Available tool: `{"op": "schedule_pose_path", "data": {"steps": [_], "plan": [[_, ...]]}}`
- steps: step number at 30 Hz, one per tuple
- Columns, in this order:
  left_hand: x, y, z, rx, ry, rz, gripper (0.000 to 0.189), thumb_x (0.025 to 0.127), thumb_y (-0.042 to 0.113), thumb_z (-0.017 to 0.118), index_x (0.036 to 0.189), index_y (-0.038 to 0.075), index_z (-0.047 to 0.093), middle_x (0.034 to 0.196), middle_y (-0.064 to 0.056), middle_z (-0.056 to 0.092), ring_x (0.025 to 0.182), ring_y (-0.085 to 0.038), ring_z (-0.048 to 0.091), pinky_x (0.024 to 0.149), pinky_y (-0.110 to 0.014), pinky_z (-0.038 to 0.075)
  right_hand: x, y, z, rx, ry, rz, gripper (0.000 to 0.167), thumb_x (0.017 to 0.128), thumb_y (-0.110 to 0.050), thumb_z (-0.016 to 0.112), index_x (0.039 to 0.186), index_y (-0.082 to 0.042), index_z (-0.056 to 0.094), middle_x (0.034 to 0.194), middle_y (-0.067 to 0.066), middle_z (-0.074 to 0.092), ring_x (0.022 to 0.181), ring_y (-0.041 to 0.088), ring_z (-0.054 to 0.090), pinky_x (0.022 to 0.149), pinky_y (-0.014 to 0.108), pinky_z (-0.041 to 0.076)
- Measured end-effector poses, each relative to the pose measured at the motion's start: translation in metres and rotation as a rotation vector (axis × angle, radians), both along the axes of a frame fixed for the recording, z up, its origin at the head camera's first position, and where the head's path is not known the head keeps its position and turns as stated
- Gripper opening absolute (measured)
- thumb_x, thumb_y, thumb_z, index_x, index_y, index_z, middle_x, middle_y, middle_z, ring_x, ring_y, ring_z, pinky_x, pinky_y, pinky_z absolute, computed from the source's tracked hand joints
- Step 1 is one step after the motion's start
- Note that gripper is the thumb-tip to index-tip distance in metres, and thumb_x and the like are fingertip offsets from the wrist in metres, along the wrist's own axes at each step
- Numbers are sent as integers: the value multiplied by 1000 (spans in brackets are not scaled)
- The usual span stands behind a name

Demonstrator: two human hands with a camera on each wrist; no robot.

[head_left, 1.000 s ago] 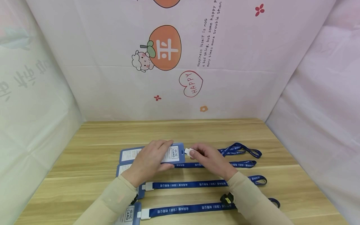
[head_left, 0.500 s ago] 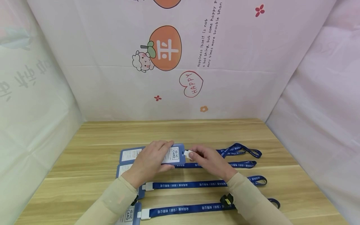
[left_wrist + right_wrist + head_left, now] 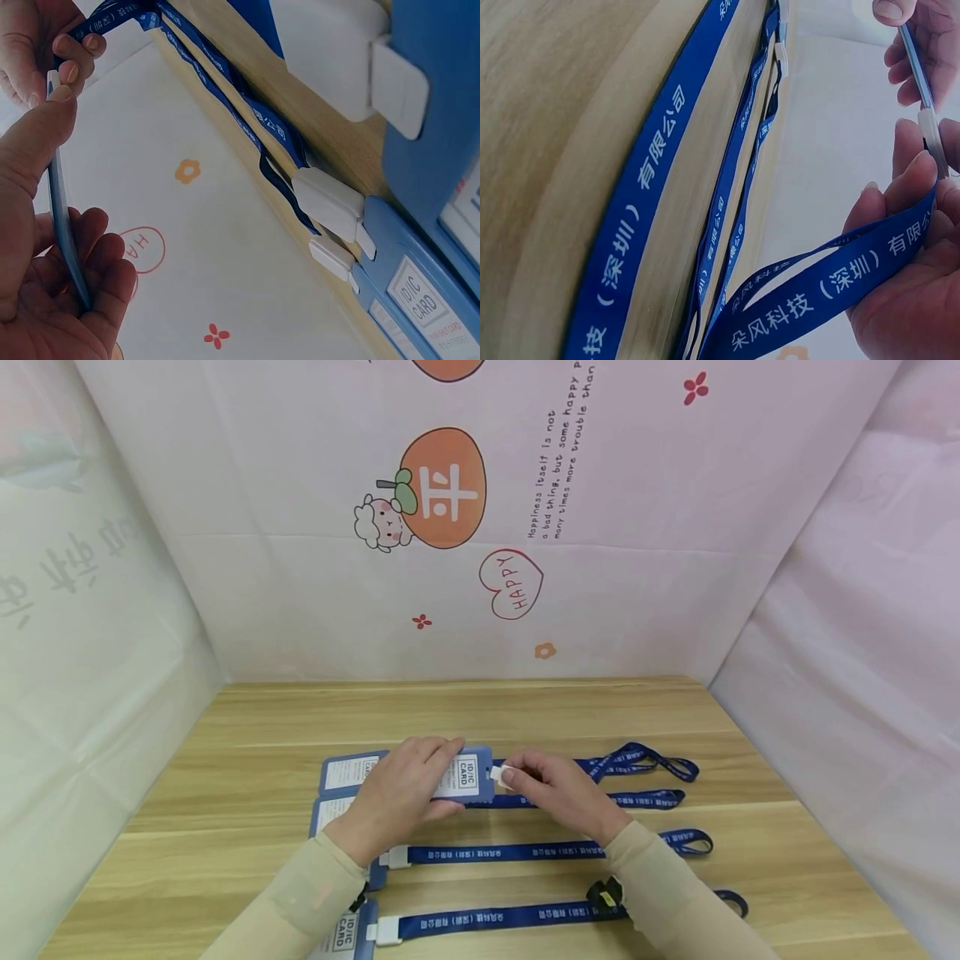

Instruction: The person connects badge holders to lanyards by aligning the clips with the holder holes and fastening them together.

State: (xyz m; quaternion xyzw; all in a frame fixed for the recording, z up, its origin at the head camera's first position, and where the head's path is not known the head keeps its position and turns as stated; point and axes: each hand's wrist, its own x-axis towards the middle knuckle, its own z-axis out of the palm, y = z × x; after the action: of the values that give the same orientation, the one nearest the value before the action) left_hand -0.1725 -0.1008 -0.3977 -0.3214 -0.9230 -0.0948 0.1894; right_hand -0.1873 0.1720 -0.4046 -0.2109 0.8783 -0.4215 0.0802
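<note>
My left hand [image 3: 405,785] grips a blue ID card holder [image 3: 467,774] by its long edges, raised a little above the table. In the left wrist view, that card holder [image 3: 57,187] is seen edge-on between thumb and fingers. Between thumb and fingertips, my right hand [image 3: 561,789] pinches the white clip [image 3: 498,776] of a blue lanyard, right at the slotted end of the card holder. In the right wrist view, the clip [image 3: 931,139] meets the holder's end, and its lanyard [image 3: 832,292] trails from the palm. Whether the clip passes through the slot cannot be made out.
Several badges with blue lanyards lie in rows on the wooden table [image 3: 187,860]. Nearest are a card holder [image 3: 343,933] with its white clip [image 3: 387,931]; another lanyard [image 3: 502,853] lies behind. A card holder [image 3: 349,774] is partly under my left hand. Fabric walls [image 3: 315,610] enclose the table.
My right hand has shifted slightly, bringing the clip close against the card holder's slotted end. The holder has tilted a little; my left hand keeps its grip.
</note>
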Motion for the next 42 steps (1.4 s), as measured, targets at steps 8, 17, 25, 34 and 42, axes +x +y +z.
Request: {"op": "schedule_pose_path", "data": {"steps": [8,17,25,34,42], "plan": [[2,1,0,-11,17,-10,82,88,60,75,150,10,55,140,-6,65,124,-22,64,108,-40,55,0,-1,0,3,6,13,25,107,-47,56,109,-27,71,95,10,67,81,19,59,65,26,48],[5,2,0,-29,50,-23,80,88,58,76,148,9,56,140,-8,66,126,-23,64,108,-40,55,0,0,-1,-8,12,38,24,107,-45,58,106,-25,71,94,11,66,81,18,59,65,25,47],[5,2,0,-37,78,-27,78,89,57,76,147,7,58,139,-9,67,125,-25,65,108,-40,55,0,-1,0,-10,12,48,24,106,-45,59,106,-24,72,90,-1,65,83,18,60,65,25,48],[5,2,-1,-46,108,-38,79,88,58,77,146,7,58,139,-10,67,125,-25,65,107,-40,55,1,-1,1,-5,5,47,24,106,-45,59,105,-24,72,90,-3,66,85,19,61,66,25,49],[5,3,-1,-51,116,-42,78,88,56,78,146,7,58,139,-9,67,125,-25,66,106,-39,55,1,-1,1,-2,-4,45,25,106,-45,59,103,-24,71,89,-2,66,83,18,61,65,25,48]]}}
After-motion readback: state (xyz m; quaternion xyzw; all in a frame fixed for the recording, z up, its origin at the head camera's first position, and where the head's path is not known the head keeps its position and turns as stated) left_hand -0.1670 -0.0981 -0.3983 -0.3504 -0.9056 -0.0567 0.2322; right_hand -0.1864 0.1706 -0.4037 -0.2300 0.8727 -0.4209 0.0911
